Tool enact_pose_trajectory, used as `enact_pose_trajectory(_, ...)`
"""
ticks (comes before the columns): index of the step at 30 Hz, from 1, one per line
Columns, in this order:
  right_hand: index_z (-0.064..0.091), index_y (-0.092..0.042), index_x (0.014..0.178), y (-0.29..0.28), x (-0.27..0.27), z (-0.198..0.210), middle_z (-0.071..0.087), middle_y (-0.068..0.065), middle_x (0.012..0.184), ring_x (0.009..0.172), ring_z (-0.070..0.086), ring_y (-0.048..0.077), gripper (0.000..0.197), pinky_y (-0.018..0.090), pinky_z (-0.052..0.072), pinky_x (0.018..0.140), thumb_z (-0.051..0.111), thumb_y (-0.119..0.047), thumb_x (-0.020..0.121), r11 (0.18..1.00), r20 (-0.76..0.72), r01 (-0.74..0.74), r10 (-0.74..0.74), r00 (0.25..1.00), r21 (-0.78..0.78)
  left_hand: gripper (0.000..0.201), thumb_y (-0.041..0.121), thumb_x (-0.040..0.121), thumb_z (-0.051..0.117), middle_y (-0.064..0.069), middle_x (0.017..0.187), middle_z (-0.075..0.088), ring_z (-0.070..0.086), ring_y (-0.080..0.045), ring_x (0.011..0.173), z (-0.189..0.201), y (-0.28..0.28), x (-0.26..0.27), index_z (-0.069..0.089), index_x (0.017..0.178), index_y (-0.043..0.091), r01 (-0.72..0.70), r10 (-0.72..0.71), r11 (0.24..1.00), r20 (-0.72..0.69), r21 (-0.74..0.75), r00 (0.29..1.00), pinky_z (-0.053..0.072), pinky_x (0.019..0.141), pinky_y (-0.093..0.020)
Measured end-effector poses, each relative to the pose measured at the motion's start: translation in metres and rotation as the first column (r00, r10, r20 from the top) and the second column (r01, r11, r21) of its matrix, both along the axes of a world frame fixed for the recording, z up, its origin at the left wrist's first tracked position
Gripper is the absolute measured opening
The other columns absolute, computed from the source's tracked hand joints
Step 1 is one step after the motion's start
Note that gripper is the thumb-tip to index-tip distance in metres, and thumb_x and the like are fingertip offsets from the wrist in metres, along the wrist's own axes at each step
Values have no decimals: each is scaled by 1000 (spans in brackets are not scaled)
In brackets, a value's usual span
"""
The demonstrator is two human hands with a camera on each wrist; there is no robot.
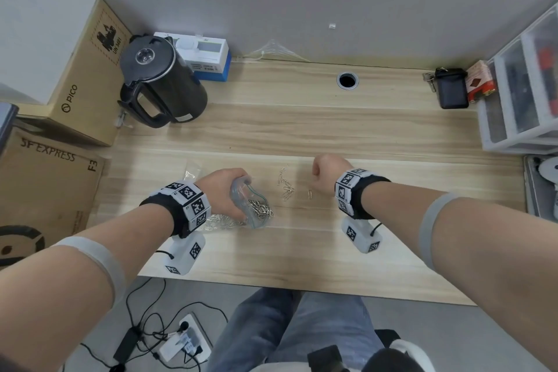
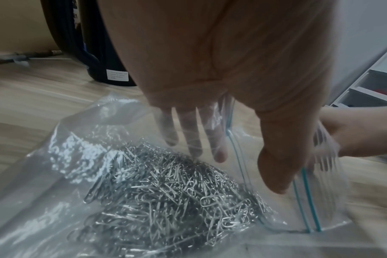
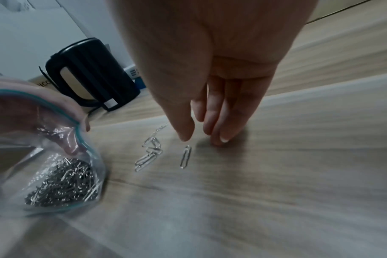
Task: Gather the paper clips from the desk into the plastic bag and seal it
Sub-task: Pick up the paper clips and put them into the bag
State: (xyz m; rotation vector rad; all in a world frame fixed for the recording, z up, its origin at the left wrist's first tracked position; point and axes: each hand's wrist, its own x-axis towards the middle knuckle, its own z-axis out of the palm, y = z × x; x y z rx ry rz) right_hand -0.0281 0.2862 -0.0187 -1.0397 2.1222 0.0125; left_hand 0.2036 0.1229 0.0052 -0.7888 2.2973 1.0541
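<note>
While the left grip (image 1: 226, 190) held the plastic bag (image 1: 255, 205) mouth open w/ fingers inside, the right grip (image 1: 327, 170), fingers loose & empty, hovered beside loose paper clips (image 1: 287, 187) on the counter (image 1: 302, 136).

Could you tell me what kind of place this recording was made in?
Probably a small office or study corner: a wooden desk with a cable hole stands against a plain wall, with shipping cartons and an electric kettle to the left and clear plastic drawers on the right.
</note>
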Motion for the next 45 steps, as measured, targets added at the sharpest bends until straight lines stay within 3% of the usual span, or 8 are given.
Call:
enact_pose_trajectory(6,69,-17,96,4,20,-10,67,6,104,87,66,26,18,34,58,82,60,-14,80,1000,-7,-31,31,999,6,78,34,51,93,12,105,69,69,-10,90,-2,0,4,56,119,28,-2,2,1000,3,6,1000,59,83,-36)
enact_pose_trajectory(10,73,-18,108,-5,27,-11,65,8,118,103,66,31,30,36,54,95,58,-4,86,983,66,-168,164,984,71,78,38,50,93,14,104,69,69,-8,89,-4,-1,8,55,117,32,-10,10,1000,5,6,1000,59,82,-37)
enact_pose_trajectory(18,71,-27,98,-3,38,-19,73,-7,99,94,67,17,31,30,54,83,58,-4,81,927,9,-353,357,934,-129,77,34,53,93,13,104,69,68,-7,89,-5,-1,12,56,119,28,-25,26,1000,-12,16,1000,59,83,-34)
enact_pose_trajectory(22,64,-23,105,-5,41,-23,66,-4,105,98,61,20,23,29,48,78,64,-14,83,905,-45,-349,349,936,-245,78,37,50,92,12,102,69,68,-9,88,-8,-3,16,56,118,29,-40,41,998,-22,47,999,59,82,-37)
enact_pose_trajectory(28,59,-16,120,-9,42,-28,50,3,117,106,52,23,58,37,50,88,78,-41,71,932,-40,-260,258,965,-252,82,51,42,84,12,100,69,68,-9,89,-9,-4,16,56,117,29,-42,43,998,-27,50,999,59,82,-37)
enact_pose_trajectory(35,66,-14,121,-15,46,-30,52,7,122,110,55,26,46,36,48,95,77,-31,80,935,6,-278,286,958,-218,75,41,48,90,11,98,71,70,-9,85,-12,-7,15,56,115,31,-59,60,996,-13,66,998,60,79,-36)
enact_pose_trajectory(40,75,-15,97,-18,49,-29,63,3,115,106,61,25,14,35,51,90,67,-18,86,922,-2,-336,341,940,-192,75,37,50,91,12,99,70,69,-8,85,-14,-8,13,56,116,31,-51,51,997,-11,64,999,60,79,-34)
enact_pose_trajectory(45,73,-18,91,-19,51,-26,64,0,111,107,57,23,11,34,51,84,62,-16,89,912,-68,-365,359,931,-185,73,36,52,93,10,100,70,69,-11,87,-14,-10,11,56,115,31,-38,38,998,-13,56,999,59,80,-37)
